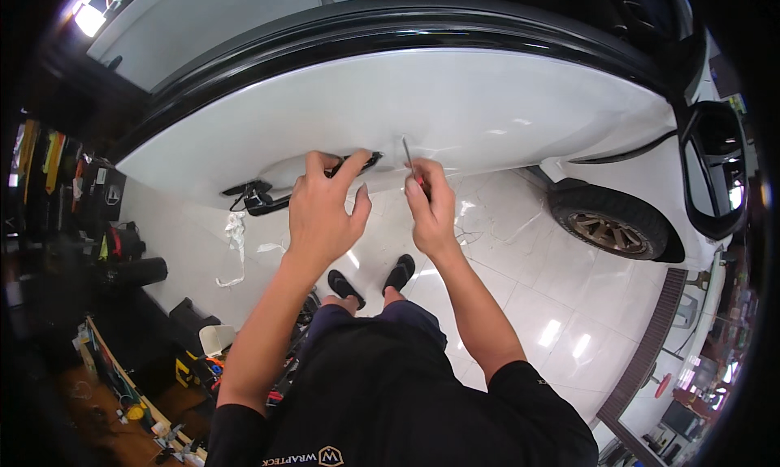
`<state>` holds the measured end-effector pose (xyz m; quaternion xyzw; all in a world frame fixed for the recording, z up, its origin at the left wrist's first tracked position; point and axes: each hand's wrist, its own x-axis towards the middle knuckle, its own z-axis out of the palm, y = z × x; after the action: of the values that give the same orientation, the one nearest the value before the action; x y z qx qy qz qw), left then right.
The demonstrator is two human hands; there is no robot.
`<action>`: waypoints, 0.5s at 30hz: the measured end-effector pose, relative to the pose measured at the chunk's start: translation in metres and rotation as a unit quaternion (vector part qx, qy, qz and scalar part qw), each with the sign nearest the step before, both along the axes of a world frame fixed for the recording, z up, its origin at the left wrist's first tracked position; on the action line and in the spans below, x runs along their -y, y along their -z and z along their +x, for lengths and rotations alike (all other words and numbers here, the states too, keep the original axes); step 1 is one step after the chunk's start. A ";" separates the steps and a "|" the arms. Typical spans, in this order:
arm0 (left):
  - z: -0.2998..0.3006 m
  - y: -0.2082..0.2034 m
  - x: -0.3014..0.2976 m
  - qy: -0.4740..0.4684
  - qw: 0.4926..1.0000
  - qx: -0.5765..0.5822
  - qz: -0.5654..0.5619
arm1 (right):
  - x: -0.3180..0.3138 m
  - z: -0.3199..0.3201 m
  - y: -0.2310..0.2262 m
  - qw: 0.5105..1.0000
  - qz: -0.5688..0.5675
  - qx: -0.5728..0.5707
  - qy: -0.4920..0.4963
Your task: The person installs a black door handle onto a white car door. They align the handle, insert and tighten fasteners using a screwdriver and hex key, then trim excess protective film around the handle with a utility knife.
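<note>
In right hand (432, 204), slim tool (408, 152), long axis forward, tip slightly left

Door (487, 93): white, plain. Trim (390, 36): glossy black. Handle (270, 204): black. Tool (407, 149): silver-grey shaft, touch of red at the held end. Tyre (566, 206): black. Wheel (611, 230): bronze, spoked pattern. Floor (528, 312): pale, glossy, square tile grid. Shirt (366, 386): black, gold-and-white print. Shorts (426, 321): dark navy. Sandals (399, 273): black.
</note>
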<state>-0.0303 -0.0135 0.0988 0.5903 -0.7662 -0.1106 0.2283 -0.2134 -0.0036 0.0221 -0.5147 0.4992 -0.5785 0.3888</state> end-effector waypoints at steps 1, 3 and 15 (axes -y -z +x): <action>-0.002 -0.004 -0.001 -0.003 1.000 0.008 0.008 | -0.007 -0.002 0.003 0.999 0.013 0.032 -0.007; -0.007 -0.009 0.001 -0.011 0.999 0.022 0.021 | -0.014 -0.016 0.013 0.998 0.003 -0.053 -0.036; -0.020 -0.004 0.005 -0.001 0.999 0.041 0.025 | 0.016 -0.048 0.028 0.977 -0.052 -0.195 -0.075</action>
<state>-0.0500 -0.0189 0.1031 0.6007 -0.7715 -0.1047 0.1818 -0.2618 -0.0195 -0.0055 -0.6728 0.4946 -0.4619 0.2988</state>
